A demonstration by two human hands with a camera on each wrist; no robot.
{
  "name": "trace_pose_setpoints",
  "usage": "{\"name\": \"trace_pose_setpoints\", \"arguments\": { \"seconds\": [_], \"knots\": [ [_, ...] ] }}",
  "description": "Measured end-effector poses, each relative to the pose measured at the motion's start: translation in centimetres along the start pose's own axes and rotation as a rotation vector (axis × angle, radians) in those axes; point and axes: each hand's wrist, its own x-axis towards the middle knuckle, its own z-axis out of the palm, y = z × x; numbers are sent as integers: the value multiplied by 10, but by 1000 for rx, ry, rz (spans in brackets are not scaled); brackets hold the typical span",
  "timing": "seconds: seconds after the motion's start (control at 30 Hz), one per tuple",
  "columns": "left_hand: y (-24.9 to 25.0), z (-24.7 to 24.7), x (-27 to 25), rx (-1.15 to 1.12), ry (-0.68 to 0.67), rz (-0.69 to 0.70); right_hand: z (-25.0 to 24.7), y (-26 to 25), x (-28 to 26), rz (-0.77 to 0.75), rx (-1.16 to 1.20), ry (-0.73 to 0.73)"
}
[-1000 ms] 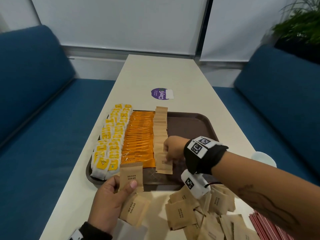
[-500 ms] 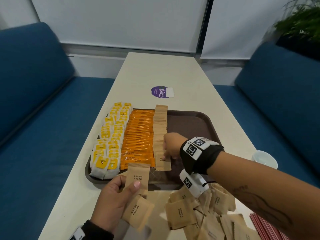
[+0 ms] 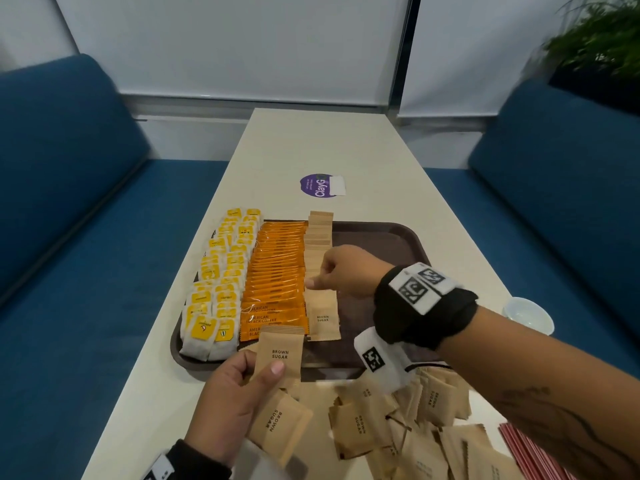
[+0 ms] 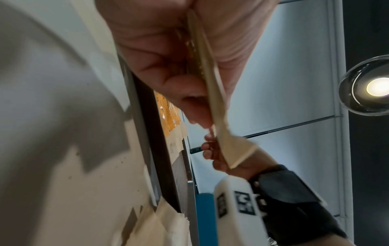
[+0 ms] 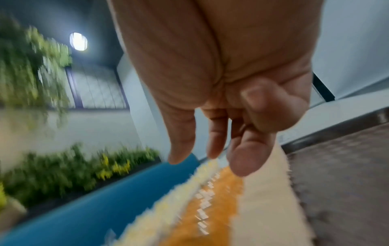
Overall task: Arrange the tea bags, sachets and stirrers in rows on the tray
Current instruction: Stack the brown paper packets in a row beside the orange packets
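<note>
Fingers [image 3: 273, 370] of my left hand [image 3: 228, 407] pinch a few brown sugar sachets [image 3: 278, 355] at their lower edge, near the tray [image 3: 398, 237]. Each sachet looks light, thin and a little soft, so I judge it is best held by the flat sides, not by the crimped end. My right hand [image 3: 341, 271] hangs over the sugar row [image 3: 320, 268] on the tray, fingers loosely bent and holding nothing, palm down, wrist raised. More loose sachets [image 3: 408, 420] lie on the counter [image 3: 325, 140] at the near right.

One tray [image 3: 398, 233], two hands [image 3: 341, 271]
</note>
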Motion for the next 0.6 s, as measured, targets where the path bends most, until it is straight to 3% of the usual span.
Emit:
{"name": "trace_pose_setpoints", "arguments": {
  "seconds": [0.1,0.2,0.33,0.43,0.5,0.6],
  "knots": [
    [4,3,0,-22,-12,41,-8,-14,-42,-95,257,-128],
    [8,10,-1,-17,-40,87,9,-15,-67,-100,320,-223],
    [6,16,-2,-30,-70,91,25,-5,-73,-48,493,-137],
    [-1,9,1,6,-22,114,11,10,-63,52,593,-27],
    [-5,3,2,23,17,109,1,20,-50,104,530,23],
    [-8,-1,1,22,39,76,-5,29,-30,194,392,-27]
  ]
}}
